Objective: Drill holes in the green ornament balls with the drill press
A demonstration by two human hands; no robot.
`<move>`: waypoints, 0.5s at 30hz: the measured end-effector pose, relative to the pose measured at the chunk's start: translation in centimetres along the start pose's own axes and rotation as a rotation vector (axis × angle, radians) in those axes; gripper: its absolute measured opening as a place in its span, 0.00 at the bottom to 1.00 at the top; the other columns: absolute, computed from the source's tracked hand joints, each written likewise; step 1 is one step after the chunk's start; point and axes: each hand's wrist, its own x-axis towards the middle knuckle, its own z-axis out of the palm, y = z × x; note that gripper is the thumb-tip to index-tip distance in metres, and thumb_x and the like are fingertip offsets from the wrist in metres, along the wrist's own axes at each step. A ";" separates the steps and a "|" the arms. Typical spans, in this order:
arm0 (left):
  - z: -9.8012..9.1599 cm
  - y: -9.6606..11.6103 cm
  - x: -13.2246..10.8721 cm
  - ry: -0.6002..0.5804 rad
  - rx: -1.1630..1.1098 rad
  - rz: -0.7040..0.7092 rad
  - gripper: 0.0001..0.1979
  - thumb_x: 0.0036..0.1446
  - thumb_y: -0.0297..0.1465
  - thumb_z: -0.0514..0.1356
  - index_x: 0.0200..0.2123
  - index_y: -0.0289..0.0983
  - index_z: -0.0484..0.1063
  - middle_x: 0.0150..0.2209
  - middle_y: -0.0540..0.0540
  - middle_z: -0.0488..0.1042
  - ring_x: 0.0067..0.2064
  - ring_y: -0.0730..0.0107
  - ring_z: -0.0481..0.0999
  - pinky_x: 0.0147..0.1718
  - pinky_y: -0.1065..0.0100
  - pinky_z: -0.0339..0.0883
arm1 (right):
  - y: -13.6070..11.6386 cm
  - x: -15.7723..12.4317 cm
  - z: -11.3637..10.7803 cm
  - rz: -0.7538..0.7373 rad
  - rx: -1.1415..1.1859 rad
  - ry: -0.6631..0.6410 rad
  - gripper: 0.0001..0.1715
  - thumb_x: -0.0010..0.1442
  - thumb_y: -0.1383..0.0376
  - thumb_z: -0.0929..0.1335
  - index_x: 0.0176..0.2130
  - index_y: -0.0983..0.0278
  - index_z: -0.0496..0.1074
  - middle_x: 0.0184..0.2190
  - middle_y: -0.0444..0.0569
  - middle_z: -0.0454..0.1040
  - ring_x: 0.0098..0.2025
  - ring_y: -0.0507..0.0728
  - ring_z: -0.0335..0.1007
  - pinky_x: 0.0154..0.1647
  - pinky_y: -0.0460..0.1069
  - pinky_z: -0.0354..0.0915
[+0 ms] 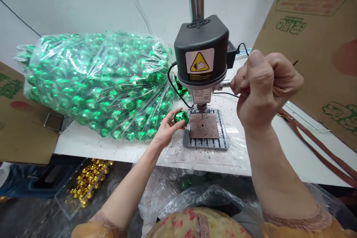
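Note:
My left hand [166, 129] pinches a shiny green faceted ball [181, 117] just left of the drill press's base plate [205, 131]. The ball sits beside the brown pad on that plate, a little left of the drill bit [201, 108]. My right hand [263, 87] is raised in a fist to the right of the black drill press head [201, 52], closed round the machine's feed handle, of which only a metal stub shows. The drill bit hangs a short way above the pad.
A big clear plastic bag of green balls [95, 83] lies on the white table at left. Cardboard boxes stand at the right [315, 44] and far left [16, 119]. A tray of gold beads [87, 180] sits below the table edge. A brown strap [318, 145] crosses the table's right side.

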 end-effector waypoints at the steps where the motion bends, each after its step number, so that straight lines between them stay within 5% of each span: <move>1: 0.5 0.0 -0.6 -0.021 -0.106 -0.061 0.31 0.51 0.43 0.74 0.57 0.41 0.73 0.45 0.45 0.78 0.39 0.67 0.79 0.37 0.67 0.76 | 0.0 0.0 0.0 0.001 0.000 0.000 0.25 0.63 0.62 0.72 0.20 0.59 0.59 0.15 0.39 0.54 0.17 0.50 0.52 0.20 0.53 0.49; 5: 1.9 -0.1 -1.3 -0.007 -0.421 -0.235 0.29 0.58 0.51 0.68 0.57 0.42 0.72 0.47 0.41 0.79 0.45 0.60 0.82 0.40 0.64 0.77 | 0.0 0.0 0.0 -0.005 0.014 -0.004 0.26 0.63 0.62 0.71 0.20 0.60 0.58 0.15 0.39 0.55 0.17 0.49 0.52 0.20 0.52 0.48; 8: 2.4 -0.5 -1.0 0.056 -0.513 -0.297 0.24 0.59 0.45 0.69 0.56 0.43 0.72 0.46 0.43 0.80 0.45 0.61 0.82 0.42 0.62 0.78 | 0.0 0.0 0.0 -0.009 0.004 -0.010 0.27 0.63 0.60 0.72 0.20 0.60 0.57 0.15 0.38 0.55 0.17 0.49 0.52 0.19 0.52 0.48; 15: 3.2 -2.1 0.5 0.131 -0.361 -0.188 0.25 0.48 0.33 0.75 0.49 0.38 0.75 0.43 0.46 0.81 0.42 0.69 0.80 0.48 0.66 0.74 | 0.1 0.1 -0.1 -0.029 0.029 -0.038 0.26 0.63 0.61 0.71 0.20 0.59 0.58 0.15 0.38 0.56 0.16 0.49 0.52 0.20 0.52 0.50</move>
